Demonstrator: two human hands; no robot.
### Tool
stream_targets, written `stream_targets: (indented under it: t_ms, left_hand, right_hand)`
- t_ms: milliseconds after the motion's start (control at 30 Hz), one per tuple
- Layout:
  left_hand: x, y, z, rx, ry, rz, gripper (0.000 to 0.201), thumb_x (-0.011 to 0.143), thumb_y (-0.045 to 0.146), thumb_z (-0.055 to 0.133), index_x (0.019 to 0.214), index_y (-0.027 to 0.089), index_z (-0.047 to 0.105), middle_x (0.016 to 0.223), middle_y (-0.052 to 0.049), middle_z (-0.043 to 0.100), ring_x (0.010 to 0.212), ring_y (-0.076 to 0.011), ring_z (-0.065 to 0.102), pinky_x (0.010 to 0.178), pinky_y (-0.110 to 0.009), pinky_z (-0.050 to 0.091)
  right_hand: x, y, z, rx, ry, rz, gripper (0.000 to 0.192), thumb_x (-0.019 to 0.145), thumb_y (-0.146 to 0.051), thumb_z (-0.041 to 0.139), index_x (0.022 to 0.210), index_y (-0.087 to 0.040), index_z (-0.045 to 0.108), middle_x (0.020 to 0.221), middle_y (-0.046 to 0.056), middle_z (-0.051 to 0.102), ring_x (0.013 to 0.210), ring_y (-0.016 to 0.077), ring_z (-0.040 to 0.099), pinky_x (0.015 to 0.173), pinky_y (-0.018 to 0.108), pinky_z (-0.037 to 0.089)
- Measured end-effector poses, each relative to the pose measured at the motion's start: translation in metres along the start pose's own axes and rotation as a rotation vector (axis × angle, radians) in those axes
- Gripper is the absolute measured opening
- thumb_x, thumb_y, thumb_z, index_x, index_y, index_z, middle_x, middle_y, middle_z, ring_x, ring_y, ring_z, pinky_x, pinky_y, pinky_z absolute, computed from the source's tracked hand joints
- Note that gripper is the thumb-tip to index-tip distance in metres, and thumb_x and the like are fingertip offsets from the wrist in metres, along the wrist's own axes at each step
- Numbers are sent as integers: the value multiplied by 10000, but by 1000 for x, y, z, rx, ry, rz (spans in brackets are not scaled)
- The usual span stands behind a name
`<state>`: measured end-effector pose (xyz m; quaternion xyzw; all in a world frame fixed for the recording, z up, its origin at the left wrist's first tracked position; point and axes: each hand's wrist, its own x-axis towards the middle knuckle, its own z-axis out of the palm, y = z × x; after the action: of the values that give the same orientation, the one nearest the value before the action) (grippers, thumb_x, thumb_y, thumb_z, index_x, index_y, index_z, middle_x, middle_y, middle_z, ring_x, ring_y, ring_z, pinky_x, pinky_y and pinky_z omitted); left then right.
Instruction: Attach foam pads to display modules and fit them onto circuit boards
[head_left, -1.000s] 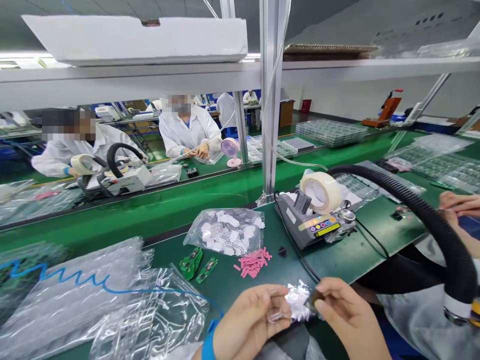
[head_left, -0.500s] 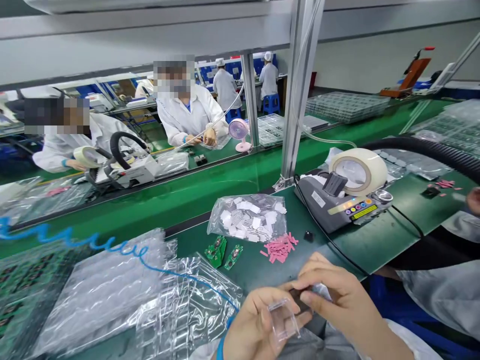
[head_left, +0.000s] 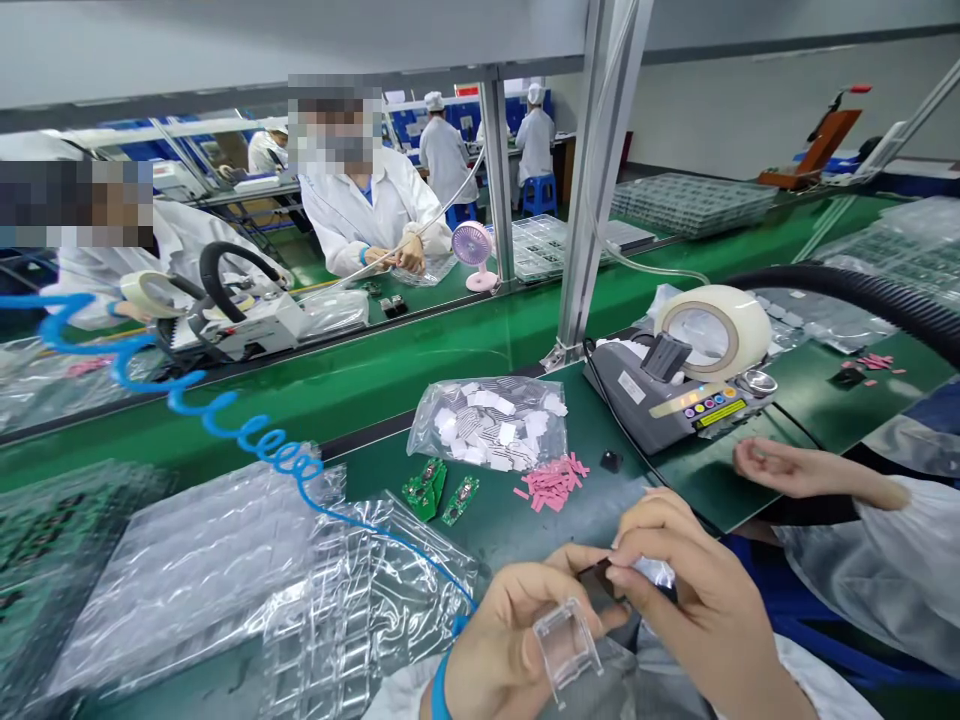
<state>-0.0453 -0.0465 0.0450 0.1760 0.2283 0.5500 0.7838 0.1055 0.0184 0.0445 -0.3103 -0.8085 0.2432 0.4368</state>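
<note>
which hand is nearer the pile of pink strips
Right. The right hand sits just below and right of the pink strips; the left hand, holding a clear plastic piece, is lower and farther from them.

No lettering is legible, not even the tape dispenser (head_left: pixel 675 395) label

We list: clear glossy plastic case (head_left: pixel 566 640); crinkled transparent plastic trays (head_left: pixel 225 580); matt green bench mat (head_left: pixel 525 520); glossy translucent tape roll (head_left: pixel 714 332); brushed aluminium post (head_left: pixel 592 190); pink paper strips (head_left: pixel 553 482).
</note>
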Motion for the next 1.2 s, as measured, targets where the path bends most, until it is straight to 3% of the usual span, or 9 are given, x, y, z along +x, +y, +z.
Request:
stream_targets:
  t_ms: [200, 500, 633, 867, 1000, 1133, 1200]
  left_hand:
    - [4, -1, 4, 151, -4, -1, 339, 529, 462, 777, 730, 190, 750, 1058, -76, 473, 1003, -221, 491, 911, -331, 416]
    - [5, -6, 2, 259, -14, 18, 359, 531, 506, 755, 732, 208, 750, 1073, -75, 422, 1029, -254, 427, 999, -405, 311]
    - [7, -9, 1, 273, 5, 31, 379, 517, 519, 759, 731, 207, 751, 1062, -65, 419, 1071, -261, 401, 1020, -364, 269]
    - [9, -10, -2, 297, 20, 18, 353, 534, 498, 759, 727, 202, 753, 1050, -59, 412, 1042, -240, 412, 938, -308, 333]
    - [8, -12, -5, 248, 14, 21, 355, 565, 472, 752, 756, 173, 750, 1036, -69, 441, 1036, -232, 433, 877, -279, 375]
    - [11, -14, -7, 28, 91, -2, 334, 595, 463, 738, 728, 157, 736, 1051, -77, 522, 1004, -215, 475, 852, -300, 414]
    - [15, -15, -10, -91, 143, -18, 310, 611, 456, 731, 715, 164, 728, 1078, -74, 562, 1014, -221, 490, 882, -346, 418]
  right_hand:
    - [-8, 3, -1, -45, -51, 67, 159, 888, -247, 467, 731, -238, 492, 706, -13, 545, 693, 165, 526, 904, 427, 290]
    - [-14, 5, -1, -54, -8, 88, 149, 879, -205, 464, 735, -240, 474, 698, -27, 535, 685, 157, 523, 952, 419, 240]
    - [-15, 5, 1, -56, -31, 88, 169, 893, -201, 444, 727, -233, 462, 709, -27, 529, 694, 148, 519, 962, 412, 236]
    - [-16, 9, 2, -99, -80, 77, 173, 909, -201, 403, 750, -233, 464, 717, -19, 515, 712, 153, 499, 926, 429, 263]
    - [-19, 14, 6, -123, -97, 42, 179, 901, -201, 371, 736, -225, 437, 696, -24, 491, 702, 156, 489, 884, 417, 281]
    - [-26, 9, 3, -79, -92, 30, 179, 911, -215, 334, 742, -222, 391, 707, -28, 454, 698, 152, 471, 922, 446, 255]
    - [-32, 11, -1, 20, -104, 107, 208, 929, -259, 306, 733, -222, 365, 702, -28, 427, 667, 144, 457, 866, 401, 336]
